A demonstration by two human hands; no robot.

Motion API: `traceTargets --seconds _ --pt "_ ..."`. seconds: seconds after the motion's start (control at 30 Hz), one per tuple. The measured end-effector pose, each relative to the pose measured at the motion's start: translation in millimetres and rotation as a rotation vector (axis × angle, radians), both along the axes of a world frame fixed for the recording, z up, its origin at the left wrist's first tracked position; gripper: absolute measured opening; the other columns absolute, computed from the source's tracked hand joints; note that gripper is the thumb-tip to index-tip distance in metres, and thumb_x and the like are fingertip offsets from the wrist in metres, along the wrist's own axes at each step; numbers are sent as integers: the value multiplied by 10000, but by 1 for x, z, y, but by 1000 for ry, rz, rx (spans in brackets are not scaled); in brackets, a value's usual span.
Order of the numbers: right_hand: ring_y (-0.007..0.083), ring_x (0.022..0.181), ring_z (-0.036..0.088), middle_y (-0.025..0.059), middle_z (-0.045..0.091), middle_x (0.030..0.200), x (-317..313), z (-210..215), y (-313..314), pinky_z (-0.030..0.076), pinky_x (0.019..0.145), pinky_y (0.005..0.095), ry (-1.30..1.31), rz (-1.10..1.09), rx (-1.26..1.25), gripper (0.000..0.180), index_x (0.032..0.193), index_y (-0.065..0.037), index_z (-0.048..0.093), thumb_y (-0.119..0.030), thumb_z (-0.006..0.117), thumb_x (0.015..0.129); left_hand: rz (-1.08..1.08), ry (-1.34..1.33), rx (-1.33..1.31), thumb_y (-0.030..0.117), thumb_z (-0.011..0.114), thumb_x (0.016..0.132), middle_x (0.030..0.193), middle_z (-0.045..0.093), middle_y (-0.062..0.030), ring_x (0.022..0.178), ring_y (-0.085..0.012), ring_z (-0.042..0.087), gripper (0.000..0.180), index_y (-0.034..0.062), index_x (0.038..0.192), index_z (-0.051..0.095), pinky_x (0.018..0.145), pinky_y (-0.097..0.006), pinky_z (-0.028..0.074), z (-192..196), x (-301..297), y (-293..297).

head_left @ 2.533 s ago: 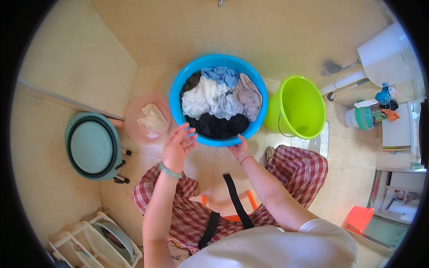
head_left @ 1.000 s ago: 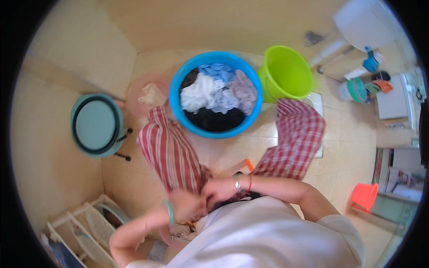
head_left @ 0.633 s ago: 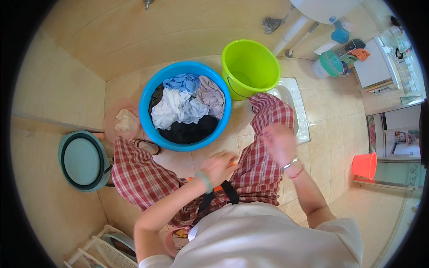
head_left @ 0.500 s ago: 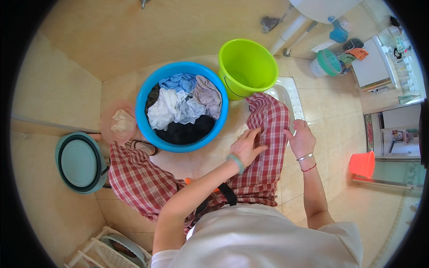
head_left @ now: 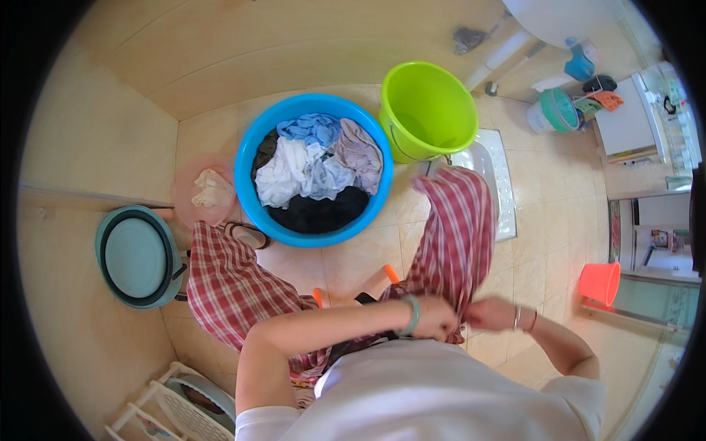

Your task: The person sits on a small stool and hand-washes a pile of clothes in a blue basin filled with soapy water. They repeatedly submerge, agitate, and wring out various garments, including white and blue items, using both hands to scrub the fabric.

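At my right thigh, both hands are closed on the red-and-white plaid trousers [head_left: 456, 228] I am wearing. My left hand [head_left: 435, 317], with a green bangle at the wrist, reaches across my lap and is slightly blurred. Beside it my right hand [head_left: 491, 314] pinches the outer side of the cloth, which draws into folds between them. In front of me stands a round blue basin [head_left: 244, 197] with a heap of laundry in it: white garments [head_left: 283, 173], a light blue one [head_left: 312, 128], a greyish-pink one [head_left: 358, 154] and a black one [head_left: 320, 212].
A lime green bucket [head_left: 426, 110] stands right of the basin, by a white squat toilet [head_left: 504, 191]. To the left are a pink basin [head_left: 187, 209] with pale cloth and a folding tub [head_left: 136, 257]. A coral bucket [head_left: 599, 283] sits far right, a white rack [head_left: 173, 411] lower left.
Both hands have moved back from near my right knee to the upper thigh and closed on the trouser cloth. The trouser leg is bunched there, and the view has shifted slightly.
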State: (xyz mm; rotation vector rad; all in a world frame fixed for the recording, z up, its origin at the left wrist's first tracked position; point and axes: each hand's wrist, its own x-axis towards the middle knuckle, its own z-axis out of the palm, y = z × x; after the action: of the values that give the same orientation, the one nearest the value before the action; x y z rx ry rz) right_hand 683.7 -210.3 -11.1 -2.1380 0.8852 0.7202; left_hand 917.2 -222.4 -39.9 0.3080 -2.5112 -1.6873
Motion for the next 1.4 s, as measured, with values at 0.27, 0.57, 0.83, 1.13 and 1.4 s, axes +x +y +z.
traceTargets --seconds 0.27,0.57,0.83,1.13,1.4 --pt "133 735 630 49 660 823 159 34 -147 501 665 267 -301 -237 595 198 1010 -73 625 -231 531 939 494 -78 351 207 593 857 979 660 -131 906 -260 628 255 105 1085 642 820 -361 486 -85 98 -87" --pt "411 1374 185 118 250 1495 322 -161 -381 278 1023 611 -344 -90 -533 662 1398 -301 376 -519 608 817 1240 -750 -323 605 525 829 1554 17 -130 1418 -385 48 647 415 1414 323 1062 -656 121 -161 312 -254" --pt "455 1381 92 113 56 1546 378 -264 -412 190 989 710 -156 13 -537 856 1430 -341 291 -587 676 706 1145 -1036 -401 699 532 750 1543 86 -153 1392 -443 96 759 397 1416 329 1016 -689 183 -226 340 -311" --pt "451 1172 444 137 339 1368 391 -303 -462 404 956 539 -64 -59 -433 654 1347 -253 422 -526 618 786 1194 -979 -366 581 591 782 1245 446 -194 1182 -427 407 561 228 1215 540 910 -526 397 -259 357 -341" --pt "363 1031 577 207 571 1179 376 -290 -434 490 850 423 -440 -319 -345 477 1131 -65 609 -446 563 849 1369 -780 -351 493 646 778 1040 540 -168 965 -369 546 418 212 1085 612 792 -433 476 -234 345 -312"
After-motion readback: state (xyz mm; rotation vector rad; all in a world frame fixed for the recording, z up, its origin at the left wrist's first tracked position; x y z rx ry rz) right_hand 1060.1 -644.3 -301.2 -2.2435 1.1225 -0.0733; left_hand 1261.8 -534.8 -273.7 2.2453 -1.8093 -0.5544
